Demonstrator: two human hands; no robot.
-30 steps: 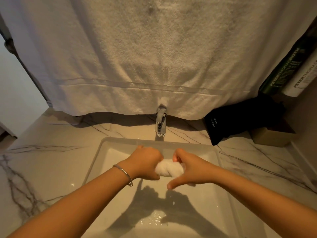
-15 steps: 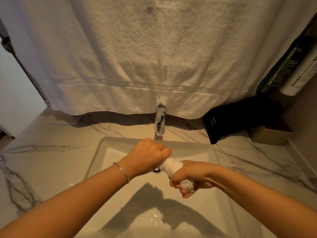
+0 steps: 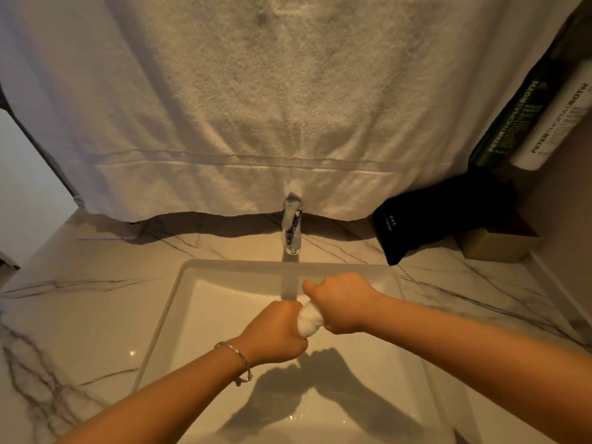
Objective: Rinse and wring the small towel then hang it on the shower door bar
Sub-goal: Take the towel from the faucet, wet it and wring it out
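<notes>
Small towel (image 3: 308,319) bunched between both hands' clenched fingers (image 3: 290,310) above sink (image 3: 166,318).

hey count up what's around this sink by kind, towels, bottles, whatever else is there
Towels: 2, the small towel twisted between the left hand and right hand, and the large hanging towel
Tubes: 2
Black pouch: 1
Box: 1
Faucet: 1
Bracelet: 1
Total: 8

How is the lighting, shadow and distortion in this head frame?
Head view: warm, dim light; both hands cast one hard shadow onto the white rectangular sink; wet glints near the bottom edge; wide-angle lens bends the grey-veined marble counter; the twisted small white towel stays sharp.
</notes>
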